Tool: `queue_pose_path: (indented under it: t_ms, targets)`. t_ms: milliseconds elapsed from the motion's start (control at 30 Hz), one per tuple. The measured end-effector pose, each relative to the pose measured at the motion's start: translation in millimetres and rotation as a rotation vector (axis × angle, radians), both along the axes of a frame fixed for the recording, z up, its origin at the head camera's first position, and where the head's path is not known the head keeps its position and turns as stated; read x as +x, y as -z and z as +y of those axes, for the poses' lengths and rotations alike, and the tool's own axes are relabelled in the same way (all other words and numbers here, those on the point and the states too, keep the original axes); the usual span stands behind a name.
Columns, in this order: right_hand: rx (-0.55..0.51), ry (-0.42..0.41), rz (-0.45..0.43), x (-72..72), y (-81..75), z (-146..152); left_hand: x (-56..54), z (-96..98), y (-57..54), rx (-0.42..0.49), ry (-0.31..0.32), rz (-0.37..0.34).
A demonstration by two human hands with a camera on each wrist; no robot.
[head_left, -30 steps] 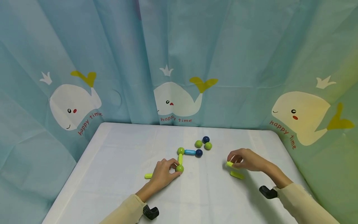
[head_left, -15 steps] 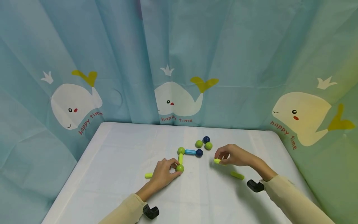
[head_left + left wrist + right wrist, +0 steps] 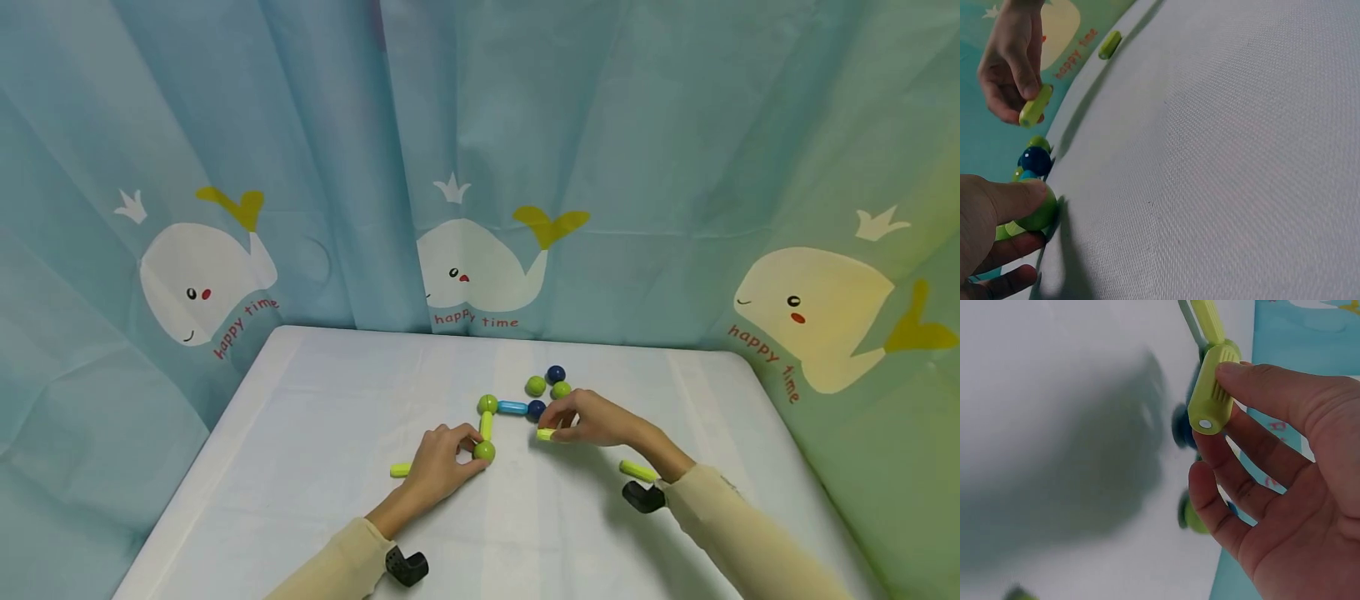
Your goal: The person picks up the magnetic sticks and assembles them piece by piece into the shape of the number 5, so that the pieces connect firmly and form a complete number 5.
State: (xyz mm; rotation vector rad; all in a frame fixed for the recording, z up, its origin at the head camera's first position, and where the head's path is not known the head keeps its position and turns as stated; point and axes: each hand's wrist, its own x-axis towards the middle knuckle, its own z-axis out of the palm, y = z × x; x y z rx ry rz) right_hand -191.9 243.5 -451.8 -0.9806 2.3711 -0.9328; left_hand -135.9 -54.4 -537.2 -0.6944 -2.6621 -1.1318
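Observation:
My left hand [image 3: 437,462] pinches a green ball [image 3: 484,452] between thumb and fingers, on the table. From that ball a yellow-green stick [image 3: 486,426] runs back to another green ball [image 3: 488,404]. A light blue stick [image 3: 513,407] joins this one to a dark blue ball [image 3: 536,409]. Raised over the table, my right hand [image 3: 588,418] pinches a loose yellow-green stick [image 3: 1213,394] with a silvery round spot on its end. In the head view that hand is just right of the joined pieces, near the dark blue ball.
Two green balls [image 3: 536,386] and a dark blue ball [image 3: 556,374] lie at the back. One yellow-green stick [image 3: 638,471] lies by the right forearm, another stick [image 3: 401,470] behind the left hand. A whale-print curtain [image 3: 337,167] surrounds the white table [image 3: 315,417].
My right hand has moved left across the table with the yellow-green stick, from beside the loose stick to near the joined pieces. The left hand holds the green ball in the same place.

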Motion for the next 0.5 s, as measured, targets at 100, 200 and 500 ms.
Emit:
queue_pose_path:
  t_ms: [100, 200, 500]
  targets:
    - [-0.017, -0.002, -0.012, 0.5, 5.4, -7, -0.1, 0.3, 0.5, -0.006, -0.004, -0.003]
    - [-0.029, -0.007, -0.009, 1.0, 10.9, -15, -0.5, 0.5, 0.6, -0.006, -0.004, -0.006]
    - [-0.063, -0.008, -0.032, 2.7, 27.1, -34, -2.6, -0.5, 1.4, -0.009, 0.005, -0.032]
